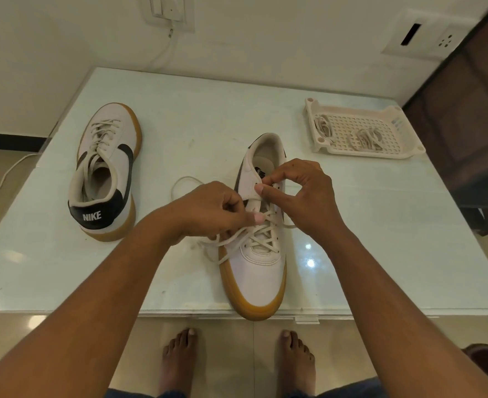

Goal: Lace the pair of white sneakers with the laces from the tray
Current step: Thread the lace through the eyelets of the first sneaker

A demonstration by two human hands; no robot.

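On the pale, glossy table (179, 282), which fills most of the view, the near sneaker (258, 280) lies lengthwise in front of the person, its heel pointing away and its gum-soled toe reaching the table's front edge, perhaps slightly past it. Well apart to the left stands the second sneaker (113, 156), already laced, with its dark heel tab turned toward the person and its sole close to the table's left edge. At the far right, near the right edge, sits the perforated tray (366, 155) with two bundles of spare laces (366, 139) in it. Bare tabletop lies between the two sneakers, and more to the right of the near sneaker in front of the tray. Both hands meet over the upper eyelets of the near sneaker. The left hand (211, 209), fingers curled, pinches the lace (237, 237) just left of the tongue opening. The right hand (306, 193) pinches the near sneaker's eyelet flap between thumb and forefinger; whether a lace tip is also in that pinch cannot be told. The lace crisscrosses the lower eyelets, and its loose slack curls on the table beyond the left hand.
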